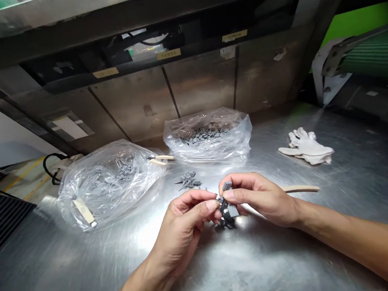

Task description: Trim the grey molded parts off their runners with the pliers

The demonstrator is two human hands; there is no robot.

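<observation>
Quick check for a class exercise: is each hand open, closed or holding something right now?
Left hand: closed in a pinch; what it grips cannot be told.
Right hand: closed, holding a gray piece.

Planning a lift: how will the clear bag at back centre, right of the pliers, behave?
The bag is probably floppy: its film looks thin and wrinkled. The contents likely shift, since small gray pieces lie heaped inside. Pushed, it may slide on the smooth metal table.

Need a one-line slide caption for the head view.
Left hand and right hand grip small gray and black parts above a metal table, two clear plastic bags beyond.
</observation>
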